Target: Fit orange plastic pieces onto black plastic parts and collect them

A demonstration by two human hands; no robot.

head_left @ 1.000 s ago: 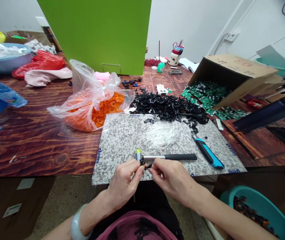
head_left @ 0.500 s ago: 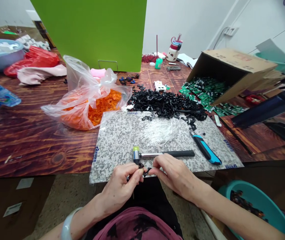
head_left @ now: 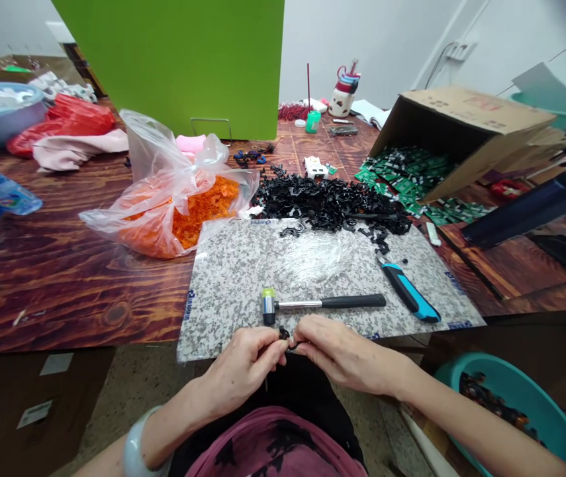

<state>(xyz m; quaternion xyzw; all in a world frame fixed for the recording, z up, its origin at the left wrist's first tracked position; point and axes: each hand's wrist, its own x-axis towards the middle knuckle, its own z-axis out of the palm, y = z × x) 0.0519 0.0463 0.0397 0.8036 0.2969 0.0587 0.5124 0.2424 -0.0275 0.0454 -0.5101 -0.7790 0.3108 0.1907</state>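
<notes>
At the front edge of the speckled board [head_left: 228, 278], my left hand [head_left: 250, 361] pinches a small black plastic part [head_left: 283, 333] between thumb and fingers. My right hand [head_left: 337, 351] is closed on a second small dark piece [head_left: 293, 346], which meets the first one; its exact shape is mostly covered by fingertips. Just beyond my hands lies a small mallet [head_left: 322, 303] with a yellow-green and black head. Blue-and-black cutting pliers [head_left: 409, 291] rest to its right. Thin clear strands [head_left: 315, 258] are spread behind the mallet.
Behind the board is a heap of black plastic parts [head_left: 332, 199]. A plastic bag [head_left: 136, 222] of orange pieces sits left. A tipped cardboard box [head_left: 481, 126] spills green circuit boards [head_left: 406, 172]. A teal basin [head_left: 521, 377] with assembled pieces is low on the right.
My right hand has come closer to my left, and the dark piece in it now sits tighter against the black part. The view has shifted slightly.
</notes>
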